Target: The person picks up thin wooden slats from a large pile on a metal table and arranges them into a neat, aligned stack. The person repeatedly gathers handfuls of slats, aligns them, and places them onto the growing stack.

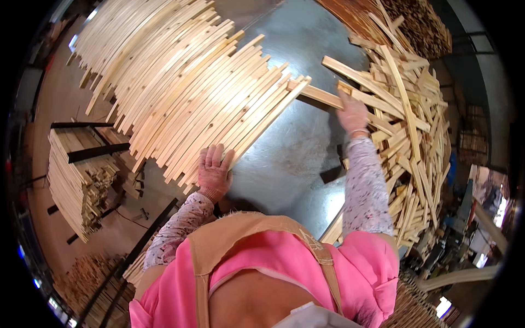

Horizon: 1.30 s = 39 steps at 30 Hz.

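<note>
A broad row of pale wooden strips [188,90] lies side by side on the metal table [284,147], slanting from lower left to upper right. My left hand [214,172] rests on the near ends of the row, fingers stretched out flat. On the right, my right hand [353,113] is closed at a wooden strip [317,94] whose far end touches the row. The fingertips are partly hidden. Just beside that hand, other pieces stick out of a jumbled heap of wood [407,142].
Stacked strips [82,175] sit on a rack with dark metal bars [98,152] to the left, below table height. More bundled wood [418,27] stands at the far right. Machinery [445,229] is near the lower right. Behind the heap is a reddish-brown board [350,19].
</note>
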Motion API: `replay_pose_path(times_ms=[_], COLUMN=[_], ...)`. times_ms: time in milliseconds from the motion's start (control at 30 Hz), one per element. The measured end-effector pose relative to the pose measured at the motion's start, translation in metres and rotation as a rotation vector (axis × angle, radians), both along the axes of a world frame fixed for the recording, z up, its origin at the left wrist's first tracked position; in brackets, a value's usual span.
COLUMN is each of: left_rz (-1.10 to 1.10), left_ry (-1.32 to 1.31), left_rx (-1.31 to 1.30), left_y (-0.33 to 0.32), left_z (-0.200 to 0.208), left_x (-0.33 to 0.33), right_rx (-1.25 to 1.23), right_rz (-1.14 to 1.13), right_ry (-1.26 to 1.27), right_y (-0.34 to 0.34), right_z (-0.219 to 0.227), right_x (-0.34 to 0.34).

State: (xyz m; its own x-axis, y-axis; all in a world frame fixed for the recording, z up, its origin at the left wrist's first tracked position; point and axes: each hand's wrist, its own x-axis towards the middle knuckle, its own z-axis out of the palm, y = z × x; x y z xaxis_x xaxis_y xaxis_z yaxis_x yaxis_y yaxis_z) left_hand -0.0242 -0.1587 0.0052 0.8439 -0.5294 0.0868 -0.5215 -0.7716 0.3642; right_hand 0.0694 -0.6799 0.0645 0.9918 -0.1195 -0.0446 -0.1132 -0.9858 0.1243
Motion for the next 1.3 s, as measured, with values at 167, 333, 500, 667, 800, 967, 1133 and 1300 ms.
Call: replay_pose_path(times_ms=[167,333,500,667,800,967,1133,1300], left_rz=[-0.014,-0.019,0.431,0.977,1.124,1.231,1.17,1.113], left_ry=[-0.128,0.124,0.053,0.103,0.325,0.047,0.547,0.628], left_rx=[0.15,0.286,0.184,0.119,-0.343,-0.652,-1.016,-1.005], left_y=[0.008,-0.011,0.086,0.263,0.313,0.351,0.365,0.274], left_z=[-0.033,0.03,0.036,0.025,0.006,-0.05,-0.048,-0.018], left_x=[-0.001,0.019,0.09,0.181,0.23,0.254,0.242,0.123], right_rx=[0.191,0.413,0.894,1.12,1.169,1.17,1.162,1.09], right_rz=[-0.425,-0.166,-0.494,-0.505,-0.579,-0.569,-0.518,-0.576], right_ry=[0.116,0.398,0.184,0.034,0.029,-0.053,-0.139,-0.087], right_y=[-0.046,0.06,0.284,0.299,0.289,0.299,0.288,0.204], right_z=[0.025,-0.061,-0.071,-0.066,-0.089,-0.082,-0.087,-0.078], right_x=[0.04,-0.011,-0.038,-0.04,-0.044,-0.044,-0.031,-0.04])
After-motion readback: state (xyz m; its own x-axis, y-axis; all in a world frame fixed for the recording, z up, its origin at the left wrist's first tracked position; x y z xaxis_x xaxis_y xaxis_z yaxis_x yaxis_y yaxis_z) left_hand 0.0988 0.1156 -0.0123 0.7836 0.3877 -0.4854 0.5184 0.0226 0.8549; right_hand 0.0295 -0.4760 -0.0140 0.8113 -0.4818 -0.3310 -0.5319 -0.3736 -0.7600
